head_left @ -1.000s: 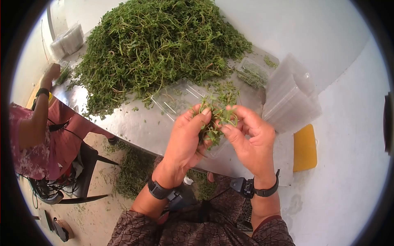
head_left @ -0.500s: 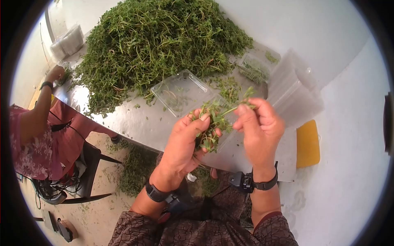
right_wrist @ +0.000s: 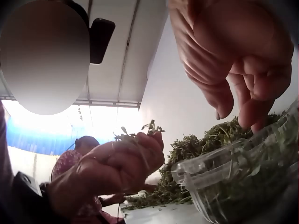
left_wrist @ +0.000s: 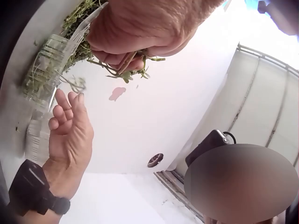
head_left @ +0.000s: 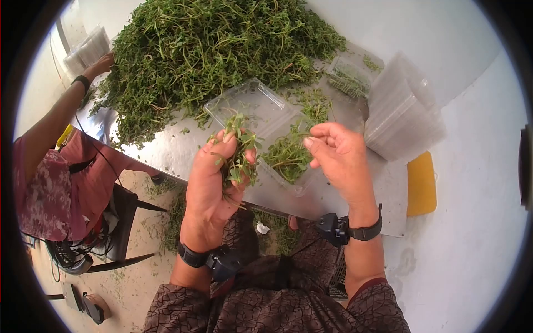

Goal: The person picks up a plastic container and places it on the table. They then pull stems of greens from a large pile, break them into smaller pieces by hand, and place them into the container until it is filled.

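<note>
Over a metal table [head_left: 183,156], left fingers [head_left: 251,156] clamp sprigs [head_left: 237,162] and right fingers [head_left: 328,130] hang apart above a box [right_wrist: 186,171].

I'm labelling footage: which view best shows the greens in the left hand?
The head view: the greens face the camera in the left hand, leaves and stem ends visible. The left wrist view shows stems and leaves poking past the hand; the right wrist view, mainly a leafy bit above it.

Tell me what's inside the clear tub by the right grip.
The clear tub holds a loose bunch of green sprigs. Its floor beneath them is covered, so anything under there cannot be seen.
</note>
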A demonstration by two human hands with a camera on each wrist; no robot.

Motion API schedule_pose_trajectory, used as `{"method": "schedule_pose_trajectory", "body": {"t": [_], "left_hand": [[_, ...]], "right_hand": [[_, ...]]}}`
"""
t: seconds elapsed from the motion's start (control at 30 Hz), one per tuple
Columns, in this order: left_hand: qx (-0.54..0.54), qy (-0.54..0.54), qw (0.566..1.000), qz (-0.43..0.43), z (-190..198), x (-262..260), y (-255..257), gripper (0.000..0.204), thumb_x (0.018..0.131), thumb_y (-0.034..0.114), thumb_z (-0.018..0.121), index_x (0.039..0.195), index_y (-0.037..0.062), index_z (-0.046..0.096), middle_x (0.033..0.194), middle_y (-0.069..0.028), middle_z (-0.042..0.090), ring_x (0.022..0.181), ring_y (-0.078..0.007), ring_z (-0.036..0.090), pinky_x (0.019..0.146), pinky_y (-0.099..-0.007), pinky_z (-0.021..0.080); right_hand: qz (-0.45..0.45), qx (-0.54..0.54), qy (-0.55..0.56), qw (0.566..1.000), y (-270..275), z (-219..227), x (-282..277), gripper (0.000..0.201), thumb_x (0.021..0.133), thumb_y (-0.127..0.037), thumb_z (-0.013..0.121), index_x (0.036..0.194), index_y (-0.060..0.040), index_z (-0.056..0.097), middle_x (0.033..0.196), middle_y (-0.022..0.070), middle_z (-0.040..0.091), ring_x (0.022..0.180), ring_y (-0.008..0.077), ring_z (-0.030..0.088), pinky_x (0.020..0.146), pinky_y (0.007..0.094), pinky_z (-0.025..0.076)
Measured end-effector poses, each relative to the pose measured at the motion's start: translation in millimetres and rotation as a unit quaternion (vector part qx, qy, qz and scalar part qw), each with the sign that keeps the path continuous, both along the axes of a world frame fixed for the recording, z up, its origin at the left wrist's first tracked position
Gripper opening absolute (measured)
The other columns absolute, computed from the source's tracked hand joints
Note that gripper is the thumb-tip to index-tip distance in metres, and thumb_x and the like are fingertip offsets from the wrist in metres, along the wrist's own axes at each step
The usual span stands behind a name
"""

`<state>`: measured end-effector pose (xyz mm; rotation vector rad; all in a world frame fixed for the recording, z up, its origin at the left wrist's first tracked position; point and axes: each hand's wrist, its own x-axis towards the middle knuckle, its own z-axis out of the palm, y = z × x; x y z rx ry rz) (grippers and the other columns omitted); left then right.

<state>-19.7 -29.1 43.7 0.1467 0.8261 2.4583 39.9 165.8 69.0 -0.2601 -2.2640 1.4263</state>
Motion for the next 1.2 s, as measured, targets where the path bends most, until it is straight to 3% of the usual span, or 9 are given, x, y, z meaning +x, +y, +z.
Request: {"method": "schedule_pose_trajectory", "body": {"t": [0.13,0.2,0.43,0.47,0.6,0.73,0.83,0.9,1.2], "left_hand": [[-0.027,0.014,1.0,0.008,3,4,0,0.016,0.095,0.016,0.048,0.105,0.0042,0.053,0.077,-0.008,0.061,0.05,-0.0064,0.049,0.04,-0.0145,0.038],[-0.019,0.02,0.999,-0.016,5,6,2,0.026,0.093,0.018,0.05,0.107,-0.0043,0.054,0.077,-0.0099,0.06,0.047,-0.0072,0.053,0.036,-0.0141,0.041],[-0.057,0.049,0.991,-0.109,8,17,18,0.02,0.093,0.013,0.051,0.104,-0.0028,0.057,0.085,-0.0105,0.064,0.059,-0.0106,0.061,0.046,-0.0179,0.049],[-0.07,0.041,0.989,-0.127,11,20,20,0.019,0.096,0.015,0.051,0.105,0.001,0.06,0.078,-0.0045,0.064,0.062,-0.007,0.061,0.049,-0.0172,0.047],[-0.099,0.069,0.976,-0.182,6,22,23,0.019,0.096,0.017,0.052,0.106,0.0025,0.06,0.081,-0.0035,0.064,0.063,-0.006,0.059,0.047,-0.0172,0.043],[-0.124,0.063,0.973,-0.186,8,20,26,0.019,0.097,0.017,0.052,0.107,0.0033,0.06,0.082,-0.0037,0.064,0.063,-0.0055,0.058,0.047,-0.0171,0.04],[-0.105,0.031,0.98,-0.167,12,19,27,0.021,0.093,0.013,0.053,0.108,-0.001,0.057,0.084,-0.0086,0.065,0.063,-0.0112,0.063,0.048,-0.0192,0.047],[-0.1,0.034,0.976,-0.19,10,16,25,0.02,0.097,0.018,0.05,0.107,0.0023,0.057,0.08,-0.0064,0.062,0.052,-0.0063,0.05,0.045,-0.0184,0.039],[-0.061,0.014,0.98,-0.188,1,10,21,0.016,0.098,0.018,0.046,0.101,0.004,0.053,0.074,-0.0085,0.061,0.049,-0.0083,0.047,0.045,-0.0186,0.038]], "right_hand": [[-0.043,0.05,-0.004,0.998,5,-3,1,0.022,0.086,-0.012,0.066,0.095,0.0077,0.062,0.078,0.0107,0.066,0.064,0.0116,0.06,0.057,0.0257,0.049],[-0.052,0.045,0.009,0.998,3,8,4,0.022,0.086,-0.013,0.066,0.095,0.0071,0.062,0.08,0.0104,0.066,0.066,0.0114,0.06,0.058,0.0255,0.049],[0.105,-0.091,0.001,0.99,-5,27,14,0.034,0.09,-0.022,0.065,0.105,0.0083,0.06,0.083,0.0061,0.065,0.074,0.0091,0.06,0.065,0.0239,0.049],[0.129,-0.115,0.01,0.985,-5,26,13,0.037,0.09,-0.023,0.066,0.107,0.009,0.059,0.083,0.0058,0.065,0.075,0.0084,0.059,0.066,0.0234,0.049],[0.195,-0.116,-0.059,0.972,-4,28,12,0.026,0.089,-0.017,0.067,0.1,0.0061,0.064,0.082,0.0027,0.065,0.074,0.006,0.057,0.064,0.0211,0.046],[0.188,-0.134,-0.055,0.971,-9,24,12,0.017,0.088,-0.011,0.066,0.094,0.0045,0.066,0.078,0.0006,0.064,0.072,0.0051,0.056,0.062,0.0204,0.045],[0.161,-0.118,0.011,0.98,-9,17,8,0.013,0.088,-0.009,0.065,0.09,0.0039,0.066,0.075,-0.0006,0.062,0.069,0.0043,0.053,0.06,0.0203,0.044],[0.142,-0.076,0.041,0.986,-10,17,5,0.011,0.088,-0.008,0.064,0.086,0.0034,0.066,0.074,-0.0006,0.062,0.067,0.0036,0.052,0.058,0.0206,0.042],[0.094,-0.093,0.094,0.987,-3,18,-4,0.015,0.092,-0.011,0.06,0.085,0.0021,0.064,0.074,0.0012,0.064,0.066,0.0051,0.056,0.058,0.021,0.044]]}}
